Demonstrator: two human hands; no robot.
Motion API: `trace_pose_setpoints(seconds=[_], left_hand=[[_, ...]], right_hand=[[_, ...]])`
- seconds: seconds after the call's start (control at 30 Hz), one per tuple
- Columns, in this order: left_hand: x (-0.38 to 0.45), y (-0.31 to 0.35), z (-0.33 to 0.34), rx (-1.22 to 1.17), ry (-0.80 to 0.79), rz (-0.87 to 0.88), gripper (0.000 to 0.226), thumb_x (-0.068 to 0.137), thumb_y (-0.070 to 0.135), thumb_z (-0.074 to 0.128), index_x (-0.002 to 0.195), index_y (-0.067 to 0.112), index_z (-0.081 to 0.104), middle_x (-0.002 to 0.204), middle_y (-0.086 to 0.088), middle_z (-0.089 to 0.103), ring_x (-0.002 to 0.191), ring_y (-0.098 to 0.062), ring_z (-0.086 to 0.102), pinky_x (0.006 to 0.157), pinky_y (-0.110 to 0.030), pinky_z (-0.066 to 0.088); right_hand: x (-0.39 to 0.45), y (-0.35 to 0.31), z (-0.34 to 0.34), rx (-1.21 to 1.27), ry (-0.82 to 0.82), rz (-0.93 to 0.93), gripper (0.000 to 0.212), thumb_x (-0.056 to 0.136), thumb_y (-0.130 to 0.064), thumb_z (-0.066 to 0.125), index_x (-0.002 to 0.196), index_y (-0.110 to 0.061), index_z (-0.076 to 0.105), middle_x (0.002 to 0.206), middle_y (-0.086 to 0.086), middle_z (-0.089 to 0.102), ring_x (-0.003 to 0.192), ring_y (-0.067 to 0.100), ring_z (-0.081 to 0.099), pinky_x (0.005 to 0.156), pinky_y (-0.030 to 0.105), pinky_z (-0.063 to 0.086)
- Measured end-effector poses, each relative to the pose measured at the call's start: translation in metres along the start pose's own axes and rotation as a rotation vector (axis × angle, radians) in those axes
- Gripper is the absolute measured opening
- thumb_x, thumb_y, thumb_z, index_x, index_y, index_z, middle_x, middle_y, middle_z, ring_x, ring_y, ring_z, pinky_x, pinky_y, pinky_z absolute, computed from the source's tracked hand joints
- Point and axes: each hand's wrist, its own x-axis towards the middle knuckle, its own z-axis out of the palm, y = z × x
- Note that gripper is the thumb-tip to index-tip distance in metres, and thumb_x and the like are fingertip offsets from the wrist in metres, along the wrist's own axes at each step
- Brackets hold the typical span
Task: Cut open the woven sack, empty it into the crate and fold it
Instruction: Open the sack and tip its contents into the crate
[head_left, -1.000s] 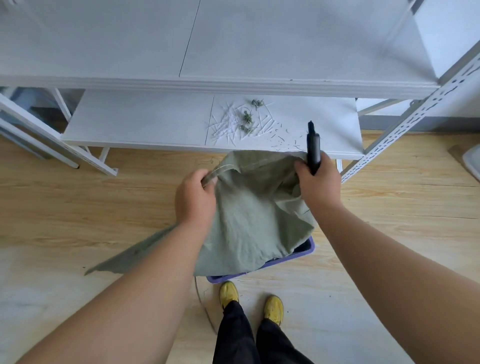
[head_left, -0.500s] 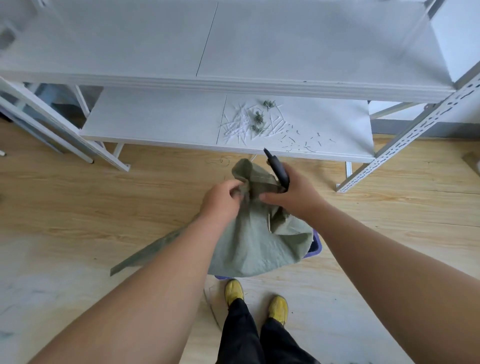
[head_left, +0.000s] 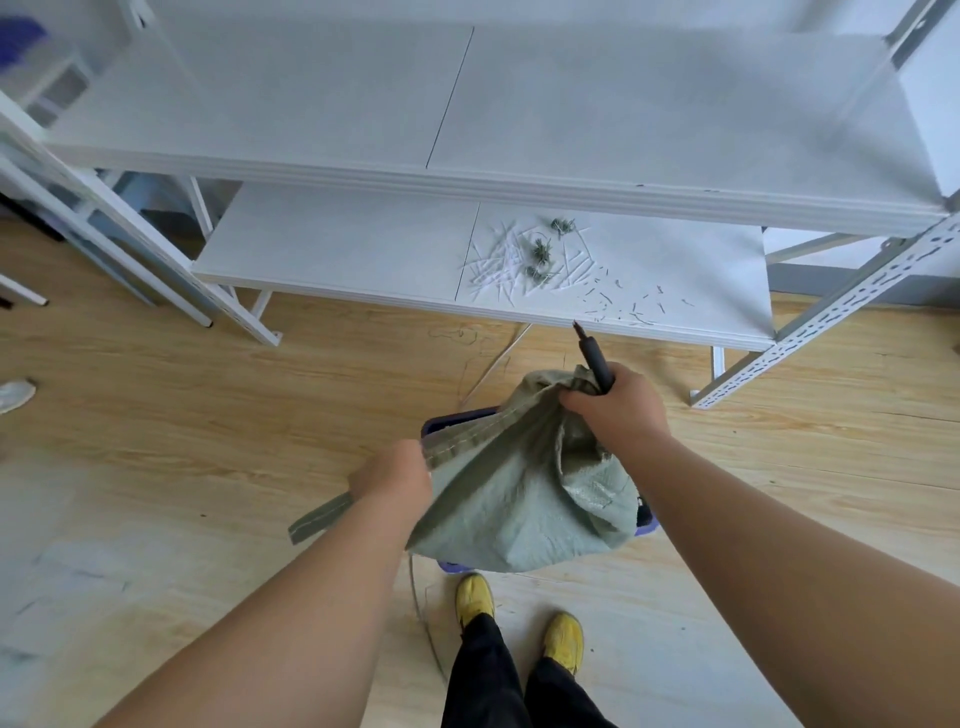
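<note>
Standing over the crate (head_left: 457, 420), the left hand (head_left: 392, 480) and knife-holding right hand (head_left: 613, 410) are gripping the limp sack (head_left: 519, 499); emptying appears finished, folding is starting.

The crate (head_left: 457, 420) is almost wholly buried under the woven sack (head_left: 519, 499): only a purple rim corner shows at the back and a sliver at the right, and what lies inside cannot be seen. The left hand (head_left: 392, 480) has its fingers tucked behind the sack's hem, out of sight. The right hand (head_left: 615, 410) swallows the lower handle of the black cutter (head_left: 595, 358), and its tip is too small to make out. Top left, a blue shape (head_left: 21, 34) is blurred and cut by the edge. At the left edge, a pale object (head_left: 15, 395) on the floor is cropped, unidentifiable. Both forearms run off the bottom.
</note>
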Motion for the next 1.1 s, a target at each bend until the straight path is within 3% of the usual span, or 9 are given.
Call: trace_pose_setpoints(seconds=[0.13, 0.27, 0.37, 0.47, 0.57, 0.8, 0.87, 0.97, 1.1], left_hand=[[0.002, 0.018, -0.018, -0.248, 0.358, 0.14, 0.018, 0.092, 0.014, 0.052, 0.099, 0.027, 0.064, 0.09, -0.002, 0.069, 0.077, -0.028, 0.064, 0.065, -0.033, 0.053], [-0.002, 0.043, -0.026, -0.245, 0.286, 0.267, 0.024, 0.09, 0.015, 0.051, 0.099, 0.029, 0.068, 0.091, -0.001, 0.071, 0.083, -0.03, 0.066, 0.066, -0.033, 0.052], [0.003, 0.04, -0.028, -0.358, 0.423, 0.25, 0.025, 0.088, 0.011, 0.055, 0.102, 0.027, 0.067, 0.094, -0.002, 0.07, 0.085, -0.029, 0.064, 0.063, -0.03, 0.045], [0.0, 0.037, -0.026, -0.324, 0.313, 0.249, 0.028, 0.087, 0.009, 0.05, 0.097, 0.028, 0.068, 0.093, -0.004, 0.071, 0.086, -0.031, 0.064, 0.065, -0.032, 0.048], [0.0, 0.036, -0.024, -0.45, 0.431, 0.237, 0.028, 0.088, 0.006, 0.052, 0.1, 0.026, 0.067, 0.094, -0.002, 0.069, 0.083, -0.028, 0.063, 0.063, -0.031, 0.048], [0.0, 0.042, -0.023, -0.477, 0.387, 0.242, 0.024, 0.086, 0.009, 0.055, 0.1, 0.025, 0.067, 0.095, 0.001, 0.066, 0.084, -0.026, 0.06, 0.065, -0.028, 0.041], [0.002, 0.038, -0.018, -0.303, 0.179, 0.2, 0.014, 0.089, 0.02, 0.056, 0.097, 0.023, 0.067, 0.091, -0.002, 0.067, 0.082, -0.028, 0.06, 0.066, -0.03, 0.045], [-0.002, 0.036, -0.022, -0.442, 0.198, 0.123, 0.018, 0.091, 0.017, 0.055, 0.101, 0.028, 0.065, 0.098, 0.001, 0.068, 0.086, -0.025, 0.063, 0.065, -0.027, 0.044], [-0.02, 0.058, -0.026, -0.662, 0.093, 0.395, 0.032, 0.09, 0.003, 0.054, 0.109, 0.028, 0.062, 0.117, 0.007, 0.065, 0.1, -0.01, 0.059, 0.071, -0.021, 0.043]], right_hand=[[-0.006, 0.003, -0.003, 0.188, 0.301, -0.022, 0.013, 0.083, -0.03, 0.066, 0.089, -0.028, 0.055, 0.073, -0.007, 0.061, 0.072, 0.023, 0.061, 0.069, 0.035, 0.051], [-0.002, 0.001, -0.017, 0.04, 0.186, -0.023, 0.018, 0.083, -0.03, 0.068, 0.097, -0.023, 0.06, 0.077, -0.003, 0.061, 0.079, 0.025, 0.059, 0.071, 0.034, 0.049], [0.005, -0.003, -0.027, 0.144, 0.302, -0.051, 0.018, 0.083, -0.032, 0.067, 0.097, -0.023, 0.06, 0.078, -0.002, 0.062, 0.076, 0.024, 0.059, 0.07, 0.036, 0.051], [0.002, 0.001, -0.028, -0.047, 0.095, -0.06, 0.022, 0.083, -0.031, 0.069, 0.102, -0.022, 0.062, 0.082, 0.001, 0.065, 0.076, 0.023, 0.061, 0.064, 0.032, 0.05], [0.001, 0.005, -0.031, 0.036, 0.244, -0.044, 0.022, 0.083, -0.033, 0.066, 0.099, -0.019, 0.06, 0.08, 0.001, 0.063, 0.076, 0.027, 0.06, 0.068, 0.038, 0.052], [-0.002, 0.011, -0.031, 0.028, 0.218, -0.059, 0.021, 0.085, -0.031, 0.066, 0.1, -0.019, 0.058, 0.073, -0.005, 0.056, 0.071, 0.022, 0.057, 0.066, 0.036, 0.05], [-0.002, 0.012, -0.029, -0.033, 0.097, -0.041, 0.022, 0.085, -0.029, 0.067, 0.104, -0.019, 0.059, 0.075, -0.004, 0.058, 0.069, 0.019, 0.057, 0.06, 0.031, 0.046], [-0.005, 0.01, -0.027, -0.054, -0.039, -0.051, 0.032, 0.082, -0.027, 0.072, 0.11, -0.023, 0.058, 0.08, -0.008, 0.06, 0.076, 0.017, 0.06, 0.056, 0.024, 0.042], [-0.016, 0.002, -0.004, 0.02, -0.347, -0.15, 0.073, 0.066, -0.024, 0.087, 0.13, -0.023, 0.051, 0.106, -0.002, 0.066, 0.095, 0.018, 0.063, 0.085, 0.033, 0.052]])
